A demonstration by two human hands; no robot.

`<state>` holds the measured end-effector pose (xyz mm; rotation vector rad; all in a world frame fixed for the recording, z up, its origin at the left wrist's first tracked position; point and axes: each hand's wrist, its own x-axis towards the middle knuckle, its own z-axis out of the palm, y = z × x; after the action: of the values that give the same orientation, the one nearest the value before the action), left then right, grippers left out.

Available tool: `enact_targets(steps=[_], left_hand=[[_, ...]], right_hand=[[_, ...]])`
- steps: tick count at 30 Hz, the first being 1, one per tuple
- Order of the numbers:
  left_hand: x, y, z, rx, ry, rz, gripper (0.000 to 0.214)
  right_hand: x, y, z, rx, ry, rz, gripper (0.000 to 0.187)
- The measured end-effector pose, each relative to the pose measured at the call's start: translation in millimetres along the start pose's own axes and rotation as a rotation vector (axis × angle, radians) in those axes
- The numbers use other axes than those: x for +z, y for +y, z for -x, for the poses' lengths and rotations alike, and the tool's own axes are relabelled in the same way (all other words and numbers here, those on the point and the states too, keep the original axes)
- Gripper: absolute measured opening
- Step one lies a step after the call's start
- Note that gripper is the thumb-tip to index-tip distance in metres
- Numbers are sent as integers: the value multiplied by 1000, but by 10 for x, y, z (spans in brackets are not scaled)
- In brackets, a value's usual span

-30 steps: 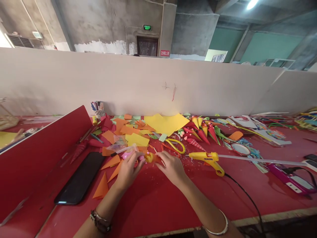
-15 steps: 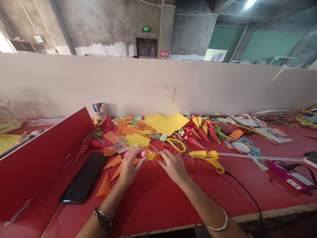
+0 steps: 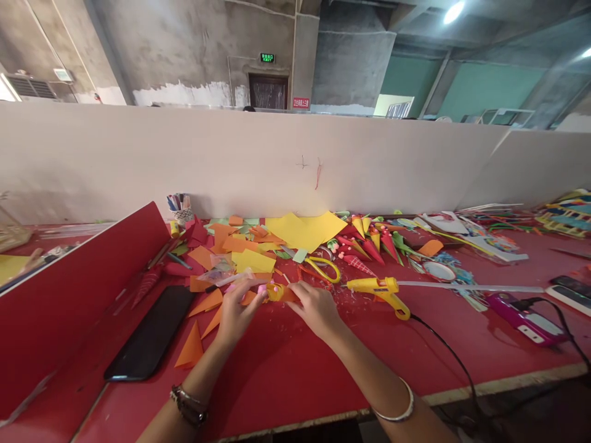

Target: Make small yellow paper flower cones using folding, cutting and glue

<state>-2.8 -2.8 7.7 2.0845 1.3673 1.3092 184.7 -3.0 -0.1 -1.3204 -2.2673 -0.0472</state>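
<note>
My left hand (image 3: 237, 311) and my right hand (image 3: 316, 307) meet over the red table (image 3: 295, 375). Between their fingertips lies a small orange paper cone with a yellow rim (image 3: 279, 293), and both hands pinch it. A tiny pink ball (image 3: 276, 288) sits at the cone's mouth by my left fingertips. Loose orange paper triangles (image 3: 205, 304) lie just left of my left hand.
A yellow glue gun (image 3: 381, 290) with a black cord lies right of my hands, yellow-handled scissors (image 3: 323, 267) behind them. A black phone (image 3: 150, 335) lies at the left beside a red divider board (image 3: 74, 295). Finished paper cones (image 3: 369, 243), yellow sheets and scraps crowd the back.
The hands have stayed on the cone, with small finger shifts. The view has drifted slightly, so everything sits a little further left.
</note>
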Motion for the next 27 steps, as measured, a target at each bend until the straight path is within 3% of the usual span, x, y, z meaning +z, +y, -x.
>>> enact_targets(steps=[4,12,21,27], left_hand=[[25,-35,10,-37,-3,-10,23],[21,21,10,24,37,8,22],[26,-38,15,54,47,26,21],[20,-52,-16,82,8,155,22]], right_hand=[[-9,1,-2,7,0,-10,19],[-10,16,1,28,-9,-29,18],[26,10,-11,39,14,-355,16],[5,-7,-15,71,-17,-493,13]])
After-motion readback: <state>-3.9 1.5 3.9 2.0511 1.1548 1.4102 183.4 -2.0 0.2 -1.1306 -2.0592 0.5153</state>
